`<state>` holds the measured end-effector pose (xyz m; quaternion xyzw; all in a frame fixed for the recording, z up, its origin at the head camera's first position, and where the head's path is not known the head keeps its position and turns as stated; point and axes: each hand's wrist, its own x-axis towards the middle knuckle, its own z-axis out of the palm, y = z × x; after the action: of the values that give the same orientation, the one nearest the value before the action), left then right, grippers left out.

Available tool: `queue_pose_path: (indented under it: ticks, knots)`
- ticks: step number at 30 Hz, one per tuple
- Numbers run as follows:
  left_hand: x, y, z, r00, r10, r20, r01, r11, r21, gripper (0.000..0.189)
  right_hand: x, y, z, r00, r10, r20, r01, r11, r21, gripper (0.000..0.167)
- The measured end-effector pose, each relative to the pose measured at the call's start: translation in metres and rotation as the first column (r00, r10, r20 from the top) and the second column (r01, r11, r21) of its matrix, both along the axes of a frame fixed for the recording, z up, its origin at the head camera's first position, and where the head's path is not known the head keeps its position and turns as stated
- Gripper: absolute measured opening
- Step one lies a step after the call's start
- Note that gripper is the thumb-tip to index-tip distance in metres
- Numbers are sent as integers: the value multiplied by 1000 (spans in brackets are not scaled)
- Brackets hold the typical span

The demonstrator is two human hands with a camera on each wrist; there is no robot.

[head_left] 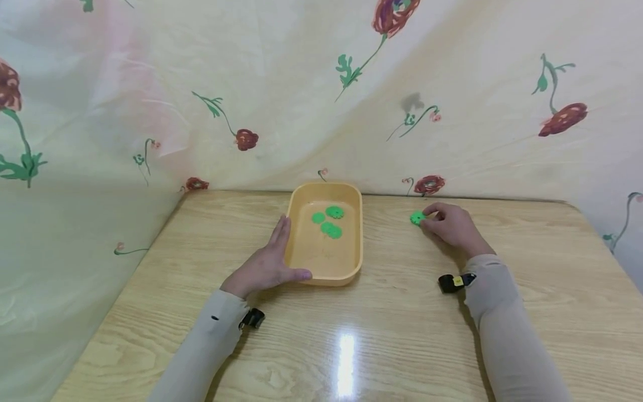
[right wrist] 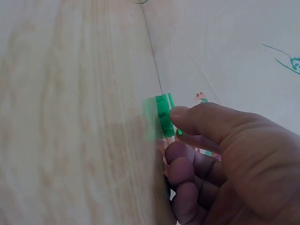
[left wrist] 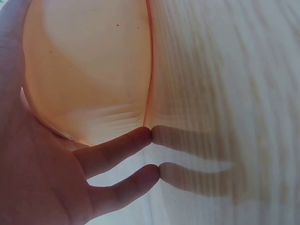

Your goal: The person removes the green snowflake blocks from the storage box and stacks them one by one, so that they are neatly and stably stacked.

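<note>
A yellow-orange plastic tray (head_left: 313, 258) stands near the back edge of the table. Several green discs (head_left: 334, 212) lie flat inside it, some overlapping, one with notched edges. My left hand (head_left: 263, 267) rests against the tray's near left corner, fingers extended along the left wall and thumb over the front rim. In the left wrist view, two fingertips touch the table beside the tray wall (left wrist: 93, 70). To the right of the tray, my right hand (head_left: 452, 226) pinches green notched discs (right wrist: 164, 116) between thumb and fingers, close over the table; the other fingers curl beneath.
The wood-patterned table (head_left: 392, 324) meets a flower-printed plastic sheet (head_left: 301, 84) along its back edge. That sheet also rises on the left and right. A small black camera (head_left: 452, 283) is strapped at the right wrist, another camera (head_left: 254, 318) at the left.
</note>
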<state>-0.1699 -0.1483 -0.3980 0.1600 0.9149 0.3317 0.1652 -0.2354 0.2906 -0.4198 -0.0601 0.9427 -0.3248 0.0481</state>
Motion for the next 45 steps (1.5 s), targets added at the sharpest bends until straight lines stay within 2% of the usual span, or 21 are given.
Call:
queue_pose_path:
  ticks: [19,26,45]
  knots:
    - [-1,-1,-2,1000,21,-9,-21,1000,8,137,-2,-2,2,1000,-1,2,1,1000,-3,38]
    - [-2,-1,-1,1000,-10,-16,10,999,31,137,-1,-2,4,1000,-5,22,4,1000,6,40]
    - [-1,-1,-2,1000,-8,-10,9,999,32,138,-1,-2,2,999,-9,54,8,1000,17,43]
